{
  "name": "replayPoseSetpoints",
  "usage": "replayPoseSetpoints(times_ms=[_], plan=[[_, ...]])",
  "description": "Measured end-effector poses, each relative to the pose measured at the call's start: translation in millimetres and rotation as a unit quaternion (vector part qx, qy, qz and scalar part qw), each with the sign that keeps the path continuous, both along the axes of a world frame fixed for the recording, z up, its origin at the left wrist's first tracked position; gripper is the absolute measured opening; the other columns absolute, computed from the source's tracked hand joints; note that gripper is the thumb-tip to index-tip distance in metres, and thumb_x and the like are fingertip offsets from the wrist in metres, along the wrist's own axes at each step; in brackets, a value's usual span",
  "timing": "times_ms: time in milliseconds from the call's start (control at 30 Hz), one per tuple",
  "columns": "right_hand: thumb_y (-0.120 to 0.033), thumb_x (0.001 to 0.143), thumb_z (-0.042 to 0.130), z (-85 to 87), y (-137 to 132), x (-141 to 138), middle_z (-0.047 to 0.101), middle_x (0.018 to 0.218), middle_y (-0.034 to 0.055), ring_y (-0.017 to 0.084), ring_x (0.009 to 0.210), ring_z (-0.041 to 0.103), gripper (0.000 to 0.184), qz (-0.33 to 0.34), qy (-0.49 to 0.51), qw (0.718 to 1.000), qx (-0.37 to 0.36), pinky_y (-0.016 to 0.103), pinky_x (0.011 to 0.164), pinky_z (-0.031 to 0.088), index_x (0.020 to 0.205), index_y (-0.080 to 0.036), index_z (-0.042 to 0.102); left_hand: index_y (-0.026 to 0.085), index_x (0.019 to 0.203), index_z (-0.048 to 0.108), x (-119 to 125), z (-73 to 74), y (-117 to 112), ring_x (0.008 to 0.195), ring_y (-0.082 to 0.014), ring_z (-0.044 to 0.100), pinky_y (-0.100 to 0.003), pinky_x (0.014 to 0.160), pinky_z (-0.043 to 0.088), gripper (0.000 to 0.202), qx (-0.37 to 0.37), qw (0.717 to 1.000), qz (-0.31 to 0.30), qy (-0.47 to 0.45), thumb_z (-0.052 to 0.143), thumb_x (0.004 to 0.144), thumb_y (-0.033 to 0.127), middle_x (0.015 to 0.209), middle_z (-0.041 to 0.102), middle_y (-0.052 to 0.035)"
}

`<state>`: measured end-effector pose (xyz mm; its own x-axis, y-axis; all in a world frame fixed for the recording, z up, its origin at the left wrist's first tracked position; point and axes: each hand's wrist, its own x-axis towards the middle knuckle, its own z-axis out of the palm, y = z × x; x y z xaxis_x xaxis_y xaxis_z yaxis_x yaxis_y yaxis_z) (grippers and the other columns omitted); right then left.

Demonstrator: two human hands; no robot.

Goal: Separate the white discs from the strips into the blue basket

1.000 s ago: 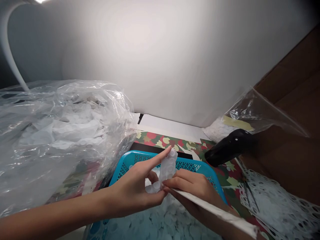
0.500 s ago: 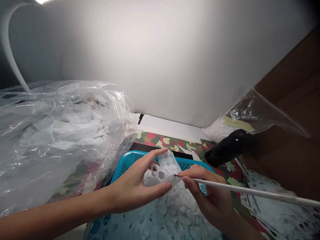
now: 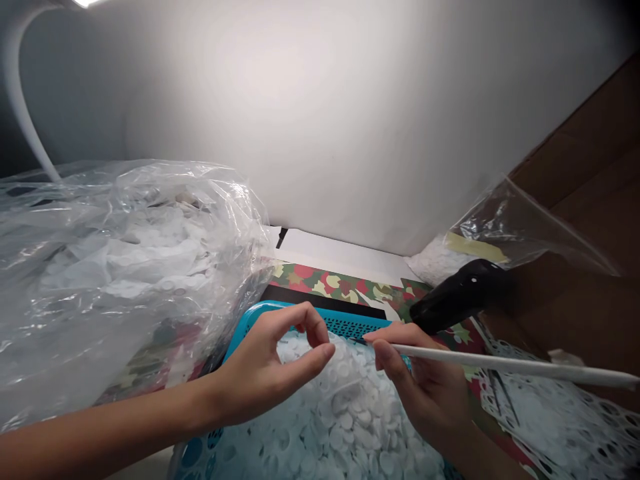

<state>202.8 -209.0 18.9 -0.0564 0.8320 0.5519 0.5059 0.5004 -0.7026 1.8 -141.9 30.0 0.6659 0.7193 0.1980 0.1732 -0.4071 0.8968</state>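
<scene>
My left hand [image 3: 265,373] is empty, curled above white paper discs [image 3: 345,420] in the blue basket [image 3: 245,340]; my right hand [image 3: 420,387] grips a thin white rod [image 3: 500,363].

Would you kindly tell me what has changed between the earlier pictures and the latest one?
The left hand no longer holds the strip of white discs; its fingers now curl empty above the pile of white discs in the blue basket. The right hand has swung its thin white stick up from slanting downward to nearly level. The clear plastic bag and black object stayed put.
</scene>
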Motion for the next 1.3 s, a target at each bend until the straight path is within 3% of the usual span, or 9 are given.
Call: replayPoseSetpoints(times_ms=[133,333,567,767,1033,1300], plan=[[-0.014,0.09,0.053,0.1,0.4,-0.1,0.057,0.069,-0.003,0.011,0.061,0.053,0.015,0.004,-0.003,1.0,0.006,0.023,0.054,0.042,0.093,-0.025,0.062,0.021,0.087,0.055,1.4,-9.4,-1.2,0.087,-0.0151,0.055,-0.028,0.079,0.044,0.004,0.005,0.998,-0.034,0.056,0.053,0.087,0.025,0.089,0.061,0.0007],[-0.013,0.091,0.051,-0.4,1.8,-0.7,0.055,0.068,-0.0024,0.012,0.061,0.053,0.016,0.005,0.001,1.0,0.006,0.024,0.053,0.042,0.093,-0.024,0.062,0.023,0.104,0.051,0.0,-23.8,-1.1,0.098,-0.0215,0.052,-0.034,0.08,0.044,0.019,0.048,0.989,-0.033,0.136,0.052,0.085,0.025,0.107,0.056,-0.0037],[-0.013,0.091,0.052,-1.1,0.1,0.9,0.056,0.069,-0.0024,0.012,0.063,0.054,0.015,0.009,-0.001,1.0,0.003,0.025,0.055,0.043,0.093,-0.024,0.062,0.02,0.1,0.053,2.8,-20.1,-1.6,0.084,-0.0192,0.056,-0.032,0.072,0.044,0.016,0.024,0.98,-0.049,0.191,0.049,0.085,0.018,0.089,0.06,-0.0024],[-0.014,0.09,0.053,-0.9,0.9,0.9,0.057,0.069,-0.0023,0.013,0.064,0.055,0.014,0.009,-0.004,1.0,0.002,0.025,0.054,0.043,0.092,-0.024,0.062,0.021,0.103,0.05,1.9,-25.2,-1.9,0.073,-0.0138,0.055,-0.028,0.066,0.045,0.019,0.022,0.985,-0.043,0.164,0.049,0.084,0.018,0.097,0.055,-0.0027],[-0.014,0.09,0.053,-3.5,0.5,1.3,0.057,0.069,-0.0023,0.013,0.064,0.056,0.013,0.012,-0.008,1.0,-0.007,0.025,0.055,0.043,0.092,-0.024,0.061,0.021,0.097,0.048,1.6,-22.6,-2.9,0.062,-0.014,0.052,-0.026,0.054,0.038,0.014,-0.002,0.982,-0.024,0.187,0.05,0.087,0.031,0.082,0.057,-0.0001],[-0.011,0.089,0.053,-0.4,1.7,1.6,0.06,0.07,-0.0015,0.013,0.062,0.057,0.015,0.027,-0.015,0.999,0.008,0.026,0.055,0.044,0.092,-0.023,0.061,0.021,0.091,0.061,2.7,-7.9,3.1,0.085,-0.0144,0.059,-0.027,0.075,0.045,0.016,0.023,1.0,0.002,0.013,0.047,0.093,0.028,0.09,0.065,-0.0002]])
